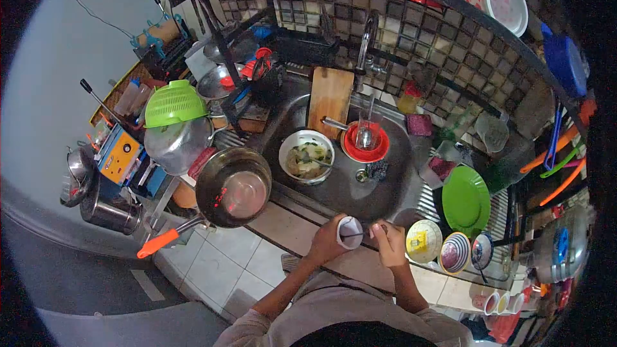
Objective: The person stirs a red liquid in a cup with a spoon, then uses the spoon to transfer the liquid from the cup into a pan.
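Observation:
My left hand [326,241] is closed around a white cup [351,226], held tilted in front of the sink's near edge with its mouth facing up toward me. To its right, my right hand [387,243] is closed in a pinch on a thin, spoon-like utensil [357,236] whose other end reaches into the cup. What the cup holds is too dark to make out. Beyond both hands, in the sink [276,122], stand a white bowl [283,154] with food scraps and a red bowl [384,148] with a clear glass [367,130] in it.
A wide pan [247,196] with an orange handle juts over the counter's left edge. A wooden board [330,99] leans below the faucet [366,45]. On the right drainboard are a green plate [466,199] and several small bowls [424,241]. A black rack [222,38] spans overhead.

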Motion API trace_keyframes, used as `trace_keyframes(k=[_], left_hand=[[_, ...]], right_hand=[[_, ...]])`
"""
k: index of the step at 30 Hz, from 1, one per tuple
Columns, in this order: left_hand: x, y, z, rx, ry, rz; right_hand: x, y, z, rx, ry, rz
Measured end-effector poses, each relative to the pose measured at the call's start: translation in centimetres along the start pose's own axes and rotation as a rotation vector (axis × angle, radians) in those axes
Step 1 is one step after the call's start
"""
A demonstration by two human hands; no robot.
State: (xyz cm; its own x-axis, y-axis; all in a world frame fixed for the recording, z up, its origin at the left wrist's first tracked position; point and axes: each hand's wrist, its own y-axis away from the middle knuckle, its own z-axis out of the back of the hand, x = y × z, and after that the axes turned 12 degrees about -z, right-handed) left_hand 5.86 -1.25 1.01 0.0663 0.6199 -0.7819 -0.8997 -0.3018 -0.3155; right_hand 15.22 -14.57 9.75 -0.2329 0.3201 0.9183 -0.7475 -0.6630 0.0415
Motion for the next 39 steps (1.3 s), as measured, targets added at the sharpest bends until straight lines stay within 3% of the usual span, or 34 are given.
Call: trace_keyframes(k=[13, 16, 21, 25, 27, 30, 33, 39], left_hand=[[0.9, 0.3, -0.5, -0.025, 0.022, -0.043], [1.2, 0.5, -0.6, 0.001, 0.055, -0.020], [1.0, 0.2, -0.5, -0.013, 0.134, 0.012], [0.3, 0.2, -0.1, 0.019, 0.067, 0.053], [0.6, 0.1, -0.2, 0.013, 0.163, 0.083], [-0.1, -0.1, 0.2, 0.023, 0.016, 0.019], [1.0, 0.3, -0.3, 0.024, 0.124, 0.043], [0.4, 0.1, -0.1, 0.016, 0.020, 0.023]], right_hand=[[-0.5, 0.0, -0.2, -0.023, 0.083, 0.080], [-0.2, 0.3, 0.0, 0.043, -0.039, -0.076], [-0.7, 0.1, -0.1, 0.001, 0.072, 0.044], [-0.6, 0.1, -0.1, -0.043, -0.006, 0.044], [-1.1, -0.1, -0.1, -0.020, 0.155, 0.090], [-0.3, 0.1, -0.3, -0.036, 0.004, 0.050], [-0.5, 0.1, -0.3, -0.019, 0.022, 0.032], [-0.7, 0.1, -0.1, 0.024, 0.070, 0.012]])
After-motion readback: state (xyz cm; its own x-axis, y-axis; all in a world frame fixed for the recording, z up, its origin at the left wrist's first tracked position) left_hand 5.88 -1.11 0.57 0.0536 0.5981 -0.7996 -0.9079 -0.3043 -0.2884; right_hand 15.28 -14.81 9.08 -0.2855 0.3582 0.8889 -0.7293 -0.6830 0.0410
